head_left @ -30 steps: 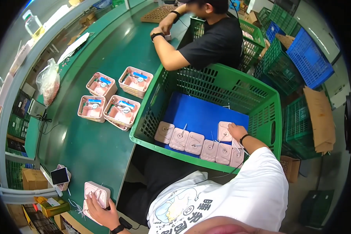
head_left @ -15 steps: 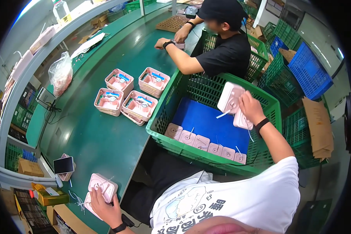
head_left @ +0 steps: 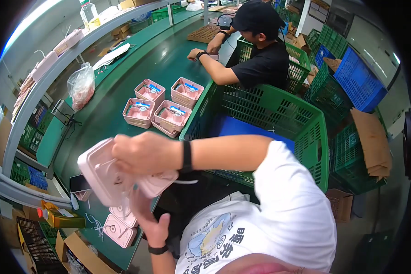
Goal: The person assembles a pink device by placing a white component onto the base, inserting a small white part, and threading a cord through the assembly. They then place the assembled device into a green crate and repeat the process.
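Observation:
My right hand [head_left: 144, 153] reaches across to the left, closed on square pink plastic covers. The larger pink cover [head_left: 100, 171] tilts on its left side; a second cover [head_left: 156, 183] with a pale wire end hangs under the hand. Just below them is my left hand [head_left: 151, 223], thumb spread wide and fingers partly hidden by the covers; it seems to hold nothing. On the table corner beside it lie more pink covers [head_left: 118, 230] with thin wires. A green crate [head_left: 201, 112] lined with a blue sheet [head_left: 235, 128] stands on my right, partly behind my right forearm.
Several pink boxes [head_left: 172, 114] with blue parts stand on the green table [head_left: 107, 123]. A dark-screened phone [head_left: 79, 183] lies at the left edge, near a yellow-green container [head_left: 64, 217]. Beyond the crate a co-worker [head_left: 260, 59] in black works at the table.
My right hand has swung left from above the crate to over the table corner, carrying the pink covers. My left hand has come off the covers on the table and moved right.

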Tool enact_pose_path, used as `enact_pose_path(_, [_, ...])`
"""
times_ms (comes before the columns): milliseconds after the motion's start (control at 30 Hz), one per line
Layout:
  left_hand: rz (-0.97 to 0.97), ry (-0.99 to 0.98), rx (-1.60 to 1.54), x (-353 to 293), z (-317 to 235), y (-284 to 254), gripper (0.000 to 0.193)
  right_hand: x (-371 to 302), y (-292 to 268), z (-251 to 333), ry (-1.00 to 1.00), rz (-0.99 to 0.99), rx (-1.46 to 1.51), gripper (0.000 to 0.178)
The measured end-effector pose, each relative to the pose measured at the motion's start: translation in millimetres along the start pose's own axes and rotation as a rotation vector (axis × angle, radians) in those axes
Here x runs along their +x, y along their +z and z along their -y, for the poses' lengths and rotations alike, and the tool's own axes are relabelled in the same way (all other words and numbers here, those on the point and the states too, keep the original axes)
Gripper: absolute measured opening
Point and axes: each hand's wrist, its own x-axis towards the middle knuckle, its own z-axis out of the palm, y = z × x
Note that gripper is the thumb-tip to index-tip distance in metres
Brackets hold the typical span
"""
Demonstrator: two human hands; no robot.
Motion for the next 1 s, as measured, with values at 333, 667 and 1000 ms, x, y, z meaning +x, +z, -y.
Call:
enact_pose_path(333, [-0.205, -0.361, 0.149, 14, 7, -31, 0.062, -22, 89, 12, 0.496, 0.184, 0.228, 0.033])
enact_pose_path(667, [-0.093, -0.477, -0.069, -56, -26, -113, 0.055, -50, 91, -4, 0.773, 0.639, 0.151, 0.039])
enact_pose_path(1000, [-0.314, -0.535, -0.071, -86, -50, -125, 0.072, -73, 81, -39, 0.265, 0.715, 0.203, 0.088])
